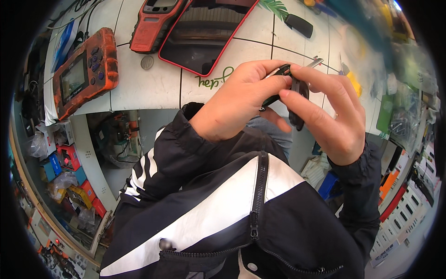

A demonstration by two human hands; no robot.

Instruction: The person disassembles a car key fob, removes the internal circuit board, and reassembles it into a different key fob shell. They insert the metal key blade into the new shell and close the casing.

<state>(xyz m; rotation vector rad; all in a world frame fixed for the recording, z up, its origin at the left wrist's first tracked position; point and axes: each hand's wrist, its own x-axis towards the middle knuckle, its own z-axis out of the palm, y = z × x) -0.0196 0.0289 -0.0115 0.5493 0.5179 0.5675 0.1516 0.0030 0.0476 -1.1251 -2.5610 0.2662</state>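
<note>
Above the near edge of the tiled worktop (pixel 146 94), my two hands meet around a black car key fob. My left hand (pixel 240 90) pinches one green-black part of the fob (pixel 270 101) between thumb and fingers. In my right hand (pixel 327 108), thumb and forefinger grip the other black shell part (pixel 299 104). The two parts stand at an angle to each other; whether they still touch I cannot tell. A metal key blade (pixel 315 63) sticks out beyond my right forefinger. Another black fob (pixel 299 25) lies farther back on the worktop.
An orange handheld programmer (pixel 87 71) lies at the left. Beside a coin cell (pixel 147 62) are a red-and-black handheld device (pixel 148 31) and a red-edged tablet (pixel 205 35). A yellow-handled tool (pixel 354 83) and plastic bags (pixel 406 104) lie right. Boxes (pixel 68 157) fill shelves below left.
</note>
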